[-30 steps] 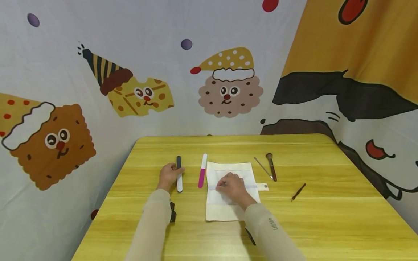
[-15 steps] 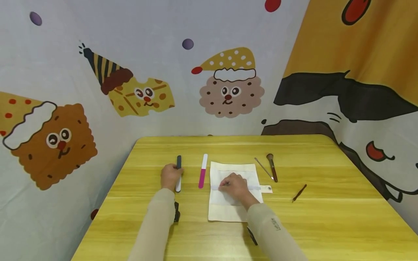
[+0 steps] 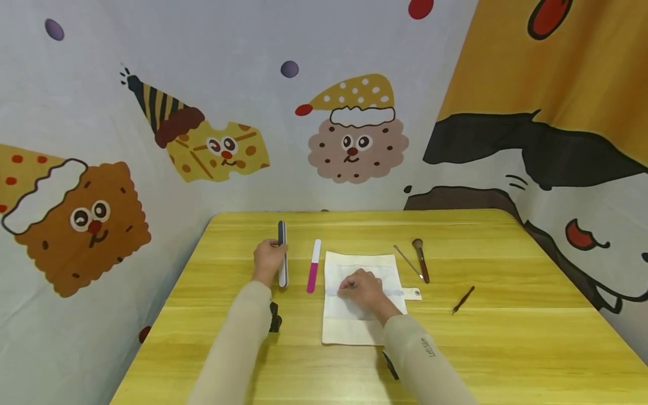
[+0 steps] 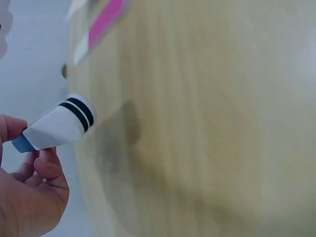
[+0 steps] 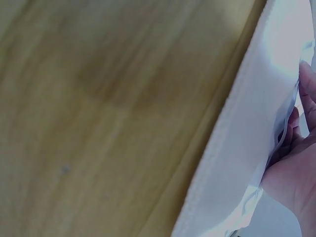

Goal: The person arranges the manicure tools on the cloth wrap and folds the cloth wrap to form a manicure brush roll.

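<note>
My left hand (image 3: 268, 260) pinches a black-and-white nail file (image 3: 283, 277) between thumb and fingers, raised off the table. In the left wrist view the nail file (image 4: 57, 126) shows its white end with dark bands on the edge. My right hand (image 3: 365, 289) lies over an unfolded white cloth pouch (image 3: 349, 332) and pinches the lip of its pocket. The right wrist view shows the pouch (image 5: 232, 128) edge-on, with the fingertips partly hidden in the fold. Between the hands lies a pink-and-white nail file (image 3: 313, 275).
To the right of the pouch lie a thin metal rod-like tool (image 3: 408, 262) and a brush (image 3: 422, 261) with a dark handle. Farther right is a slim dark brown tool (image 3: 463, 300). All rest on the wooden table (image 3: 511, 349), which meets a printed cloth backdrop (image 3: 283, 34).
My left hand has picked the black-and-white nail file up off the table and moved it slightly forward and right. My right hand stays at the pouch, which shifted slightly right earlier.
</note>
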Available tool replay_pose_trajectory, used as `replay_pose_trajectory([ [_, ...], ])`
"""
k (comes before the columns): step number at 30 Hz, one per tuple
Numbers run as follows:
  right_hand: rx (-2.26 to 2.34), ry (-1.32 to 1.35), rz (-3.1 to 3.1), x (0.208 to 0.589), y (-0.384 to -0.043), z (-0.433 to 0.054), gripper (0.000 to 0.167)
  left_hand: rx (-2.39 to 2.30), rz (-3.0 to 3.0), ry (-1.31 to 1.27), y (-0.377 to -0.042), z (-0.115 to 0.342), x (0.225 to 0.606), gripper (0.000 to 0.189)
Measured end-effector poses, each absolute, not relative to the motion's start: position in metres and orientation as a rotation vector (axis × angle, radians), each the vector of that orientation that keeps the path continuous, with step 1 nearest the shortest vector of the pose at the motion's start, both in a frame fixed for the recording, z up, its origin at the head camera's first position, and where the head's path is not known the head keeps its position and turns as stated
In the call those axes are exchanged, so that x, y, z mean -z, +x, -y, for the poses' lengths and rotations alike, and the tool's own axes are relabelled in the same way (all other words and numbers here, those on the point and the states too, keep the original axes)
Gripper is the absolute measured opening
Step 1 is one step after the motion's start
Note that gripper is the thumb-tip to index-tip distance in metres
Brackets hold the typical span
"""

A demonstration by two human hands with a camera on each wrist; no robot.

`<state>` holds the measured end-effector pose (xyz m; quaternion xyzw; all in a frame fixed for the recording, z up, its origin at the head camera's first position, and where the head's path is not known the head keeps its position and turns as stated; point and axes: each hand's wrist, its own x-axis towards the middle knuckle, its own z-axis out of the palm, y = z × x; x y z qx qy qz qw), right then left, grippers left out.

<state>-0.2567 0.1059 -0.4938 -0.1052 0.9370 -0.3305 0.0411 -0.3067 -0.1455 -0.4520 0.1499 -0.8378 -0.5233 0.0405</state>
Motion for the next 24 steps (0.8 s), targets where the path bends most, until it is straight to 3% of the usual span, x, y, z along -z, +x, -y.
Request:
replay_pose_trajectory([
  [10, 1.007, -0.326, -2.881, 0.495, -0.257, -0.108, 0.007, 1.856, 2.43, 0.324, -0.323, 0.104, 0.438, 0.04],
  [24, 1.036, -0.333, -2.857, 0.495, -0.256, -0.108, 0.005, 1.948, 2.264, 0.208, -0.325, 0.048, 0.467, 0.039],
])
